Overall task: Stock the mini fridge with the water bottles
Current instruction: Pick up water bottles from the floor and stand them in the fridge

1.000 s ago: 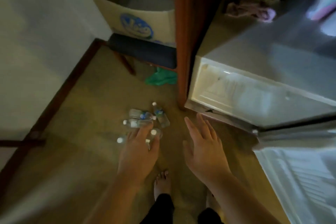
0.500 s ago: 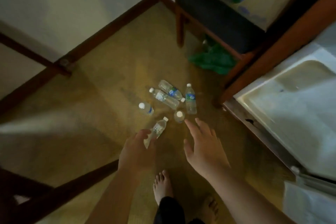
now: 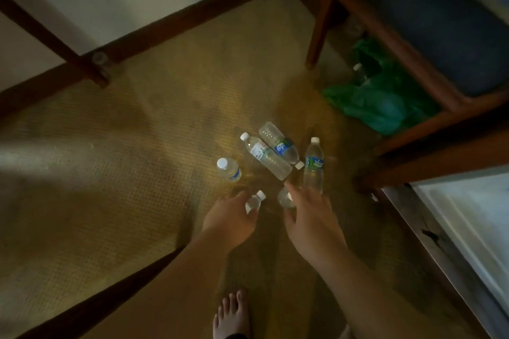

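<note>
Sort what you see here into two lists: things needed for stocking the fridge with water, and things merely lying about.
Belongs to the job:
- six water bottles on the carpet
- left hand on a bottle
- right hand reaching for another
- open mini fridge

Just lying about:
- green plastic bag
- wooden chair
- bare foot

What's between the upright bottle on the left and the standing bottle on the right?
In the head view, two bottles lying on their sides, touching along their length, fill the gap between the left bottle and the right bottle. Carpet is beneath.
</note>
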{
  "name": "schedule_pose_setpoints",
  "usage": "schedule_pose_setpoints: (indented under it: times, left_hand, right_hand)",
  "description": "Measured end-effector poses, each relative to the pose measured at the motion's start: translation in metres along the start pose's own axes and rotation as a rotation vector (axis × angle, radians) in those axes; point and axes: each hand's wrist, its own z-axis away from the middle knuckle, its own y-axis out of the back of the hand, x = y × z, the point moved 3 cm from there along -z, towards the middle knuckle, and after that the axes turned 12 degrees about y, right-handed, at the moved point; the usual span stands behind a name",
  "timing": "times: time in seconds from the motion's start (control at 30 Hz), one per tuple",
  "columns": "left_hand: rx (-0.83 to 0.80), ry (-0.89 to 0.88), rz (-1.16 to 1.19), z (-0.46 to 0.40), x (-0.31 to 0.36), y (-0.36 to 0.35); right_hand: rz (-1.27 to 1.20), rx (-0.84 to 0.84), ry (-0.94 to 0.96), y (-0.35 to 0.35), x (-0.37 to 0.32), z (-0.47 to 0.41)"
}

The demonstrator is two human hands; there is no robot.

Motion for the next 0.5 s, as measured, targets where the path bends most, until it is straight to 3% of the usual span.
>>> schedule_pose_setpoints:
  times: [0.37, 0.5]
  left_hand:
    - [-0.181, 0.098, -0.273, -0.118, 0.021, -0.101]
    - [-0.132, 0.124, -0.286, -0.133, 0.024, -0.118]
  right_hand:
    - [-0.027, -0.011, 0.039, -0.072, 0.067, -0.052]
    - [-0.059, 0.053, 0.089, -0.073, 0.076, -0.058]
